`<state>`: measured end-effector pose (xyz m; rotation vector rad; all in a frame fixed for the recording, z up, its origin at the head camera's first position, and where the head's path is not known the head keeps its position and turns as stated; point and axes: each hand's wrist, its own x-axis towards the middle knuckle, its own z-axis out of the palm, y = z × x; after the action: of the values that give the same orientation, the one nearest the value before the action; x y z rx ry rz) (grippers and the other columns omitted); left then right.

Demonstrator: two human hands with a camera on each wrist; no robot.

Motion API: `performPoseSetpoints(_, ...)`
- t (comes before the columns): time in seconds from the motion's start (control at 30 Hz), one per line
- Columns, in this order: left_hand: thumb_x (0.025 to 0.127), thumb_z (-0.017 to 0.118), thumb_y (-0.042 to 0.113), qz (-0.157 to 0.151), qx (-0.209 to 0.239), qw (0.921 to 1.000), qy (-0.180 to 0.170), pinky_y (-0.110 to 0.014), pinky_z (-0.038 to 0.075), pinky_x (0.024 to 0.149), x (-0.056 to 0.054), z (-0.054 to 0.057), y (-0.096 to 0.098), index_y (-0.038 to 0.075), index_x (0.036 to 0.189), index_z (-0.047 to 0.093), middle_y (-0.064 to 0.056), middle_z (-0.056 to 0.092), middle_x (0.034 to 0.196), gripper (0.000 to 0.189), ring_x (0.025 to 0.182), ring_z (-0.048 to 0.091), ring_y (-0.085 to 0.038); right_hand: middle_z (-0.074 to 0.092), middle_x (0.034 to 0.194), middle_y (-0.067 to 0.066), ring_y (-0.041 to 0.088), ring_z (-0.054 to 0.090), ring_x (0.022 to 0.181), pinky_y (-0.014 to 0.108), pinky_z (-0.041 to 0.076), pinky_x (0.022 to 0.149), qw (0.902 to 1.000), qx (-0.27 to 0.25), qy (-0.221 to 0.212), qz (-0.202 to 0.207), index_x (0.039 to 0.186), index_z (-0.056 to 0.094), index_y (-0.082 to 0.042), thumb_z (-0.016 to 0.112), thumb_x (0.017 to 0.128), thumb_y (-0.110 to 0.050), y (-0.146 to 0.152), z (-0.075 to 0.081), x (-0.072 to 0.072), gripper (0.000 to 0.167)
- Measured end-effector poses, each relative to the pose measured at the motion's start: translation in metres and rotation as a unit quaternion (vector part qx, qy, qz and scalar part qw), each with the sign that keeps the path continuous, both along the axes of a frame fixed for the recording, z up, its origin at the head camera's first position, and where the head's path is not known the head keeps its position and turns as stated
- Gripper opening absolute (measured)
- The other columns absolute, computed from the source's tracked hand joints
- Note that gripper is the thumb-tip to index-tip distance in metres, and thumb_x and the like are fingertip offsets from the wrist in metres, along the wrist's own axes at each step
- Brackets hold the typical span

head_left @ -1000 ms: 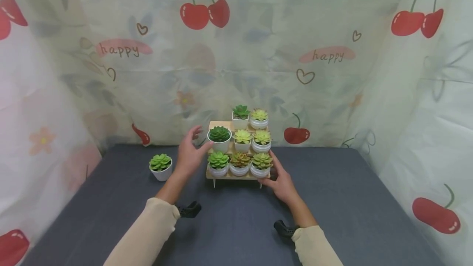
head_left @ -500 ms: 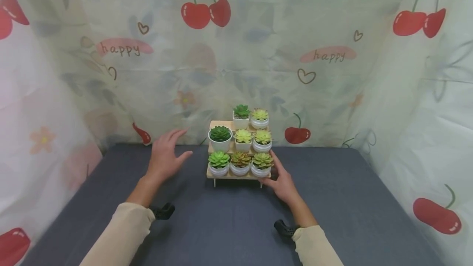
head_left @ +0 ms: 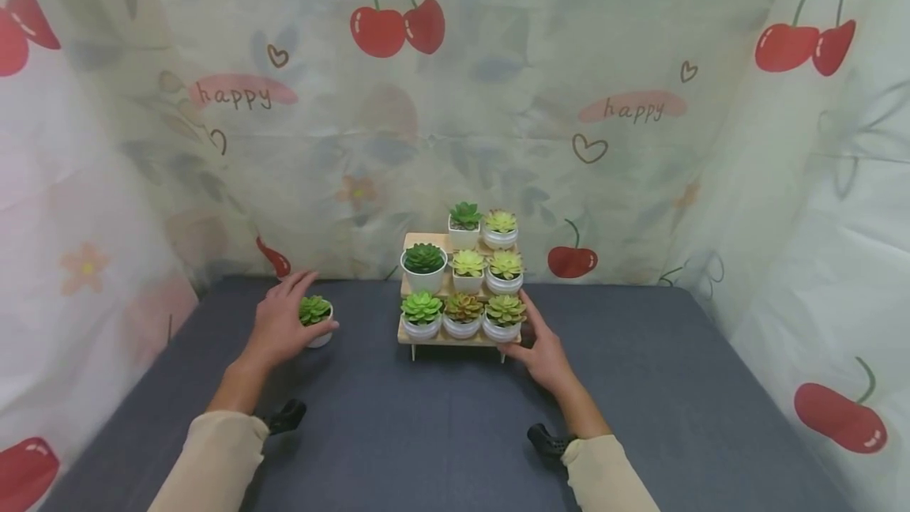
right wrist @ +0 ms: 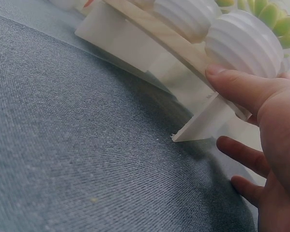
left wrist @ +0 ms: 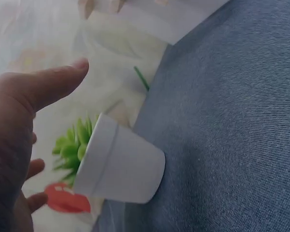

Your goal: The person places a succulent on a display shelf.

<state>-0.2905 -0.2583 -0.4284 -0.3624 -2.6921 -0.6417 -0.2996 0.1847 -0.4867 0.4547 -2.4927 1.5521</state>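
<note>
On the left of the table a small potted succulent [head_left: 313, 310] stands upright, partly behind my left hand [head_left: 279, 324]. In the left wrist view the hand's thumb and fingers are spread above and beside the white pot [left wrist: 125, 164], with a gap between them and it. My right hand [head_left: 546, 354] holds the front right corner of a tiered wooden stand [head_left: 425, 241]. The right wrist view has its thumb [right wrist: 239, 86] on the board's edge by a ribbed white pot [right wrist: 244, 43], with the lower fingers loose.
Several potted succulents fill most of the stand's three tiers, among them a dark green one [head_left: 424, 259] at the middle left. The top left spot shows bare wood. Dark cloth covers the table [head_left: 448, 425], and a cherry-print curtain [head_left: 483, 133] hangs behind.
My left hand has moved left, from the dark green succulent on the stand to the lone potted succulent on the table. The right hand has stayed at the stand's corner.
</note>
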Motion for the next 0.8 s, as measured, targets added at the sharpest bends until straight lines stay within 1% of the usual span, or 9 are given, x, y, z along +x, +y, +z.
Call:
performPoseSetpoints(0.07,0.082,0.075,0.047,0.012,0.025,0.9994,-0.023,-0.072,0.025,0.095,0.001,-0.003,-0.005,0.001,0.149,0.032,-0.026,0.028,0.150,0.092,0.131,0.028,-0.053,0.051,0.140,0.014,0.033,0.060,0.111,0.050,0.051,0.084,1.0000,0.001,0.001,0.001,0.155,0.018,-0.040,0.083,0.079,-0.021,0.000,0.000,0.000,0.101)
performPoseSetpoints(0.13,0.083,0.074,0.046,0.021,0.054,0.9970,-0.052,-0.072,0.023,0.097,0.003,-0.005,-0.010,-0.001,0.151,0.027,-0.029,0.026,0.151,0.095,0.132,0.026,-0.054,0.051,0.140,0.014,0.033,0.060,0.111,0.050,0.051,0.084,1.0000,0.001,0.000,0.002,0.155,0.018,-0.039,0.083,0.079,-0.021,0.000,0.000,0.000,0.101)
performPoseSetpoints(0.3,0.085,0.072,0.045,0.042,0.109,0.9869,-0.112,-0.068,0.021,0.102,0.004,-0.013,-0.016,-0.005,0.151,0.020,-0.034,0.025,0.149,0.098,0.133,0.023,-0.055,0.051,0.139,0.014,0.033,0.060,0.111,0.052,0.050,0.084,1.0000,0.001,-0.001,0.000,0.154,0.019,-0.040,0.083,0.079,-0.020,0.000,0.000,-0.001,0.101)
performPoseSetpoints(0.37,0.085,0.073,0.043,0.046,0.124,0.9829,-0.128,-0.066,0.022,0.103,0.003,-0.017,-0.017,-0.006,0.151,0.019,-0.035,0.026,0.148,0.098,0.133,0.023,-0.054,0.051,0.139,0.014,0.033,0.060,0.112,0.052,0.050,0.084,1.0000,0.001,-0.002,-0.001,0.154,0.019,-0.040,0.083,0.079,-0.020,0.000,0.000,-0.002,0.101)
performPoseSetpoints(0.57,0.085,0.073,0.041,0.061,0.158,0.9734,-0.154,-0.061,0.025,0.106,0.001,-0.033,-0.019,-0.006,0.150,0.021,-0.036,0.030,0.146,0.096,0.132,0.030,-0.050,0.050,0.140,0.015,0.033,0.059,0.112,0.051,0.050,0.085,1.0000,-0.001,-0.004,0.000,0.155,0.018,-0.040,0.083,0.079,-0.018,0.000,0.000,-0.001,0.101)
performPoseSetpoints(0.67,0.085,0.073,0.043,0.076,0.184,0.9664,-0.163,-0.060,0.025,0.107,-0.001,-0.039,-0.018,-0.004,0.151,0.021,-0.034,0.030,0.147,0.096,0.133,0.031,-0.048,0.050,0.141,0.015,0.033,0.059,0.113,0.051,0.050,0.085,1.0000,-0.002,-0.004,0.000,0.155,0.018,-0.040,0.083,0.079,-0.018,-0.001,0.000,-0.001,0.102)
performPoseSetpoints(0.8,0.085,0.074,0.044,0.091,0.216,0.9590,-0.160,-0.058,0.025,0.108,-0.005,-0.043,-0.016,-0.002,0.151,0.023,-0.030,0.031,0.148,0.096,0.134,0.031,-0.045,0.050,0.141,0.014,0.033,0.060,0.112,0.051,0.050,0.085,1.0000,-0.001,-0.005,-0.003,0.154,0.019,-0.041,0.083,0.079,-0.018,-0.001,0.000,-0.001,0.102)
